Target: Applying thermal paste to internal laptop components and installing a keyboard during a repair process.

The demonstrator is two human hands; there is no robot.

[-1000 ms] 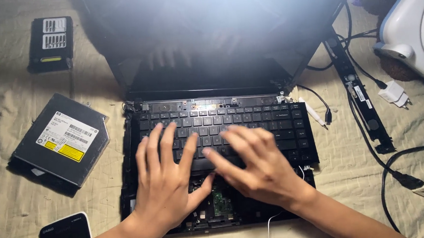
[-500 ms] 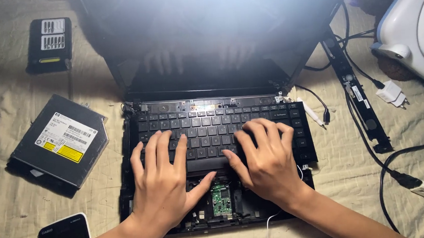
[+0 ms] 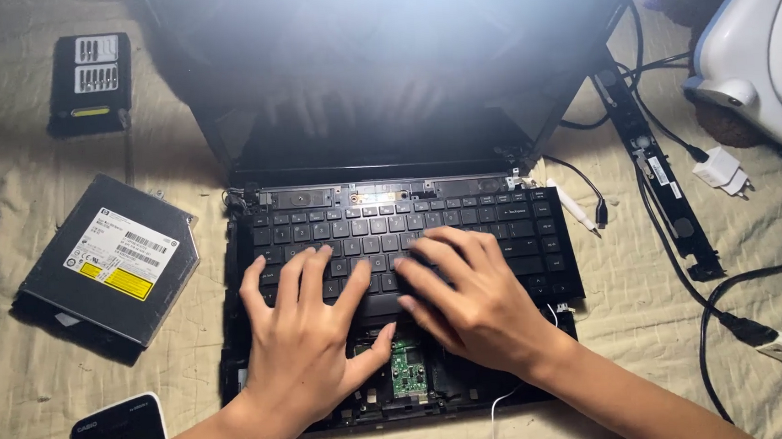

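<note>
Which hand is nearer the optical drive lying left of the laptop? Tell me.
Left. The left hand rests on the keyboard's left half, on the side toward the optical drive but not touching it. The right hand lies on the keyboard's middle, farther away.

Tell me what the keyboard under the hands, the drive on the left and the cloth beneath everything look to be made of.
Keyboard: black plastic, matte keys with a faint sheen.
Optical drive: probably sheet metal, a flat dull grey casing with thin folded edges, paper label on top.
Cloth: woven fabric, beige and wrinkled.
Left hand and right hand lie flat on the keys.
</note>
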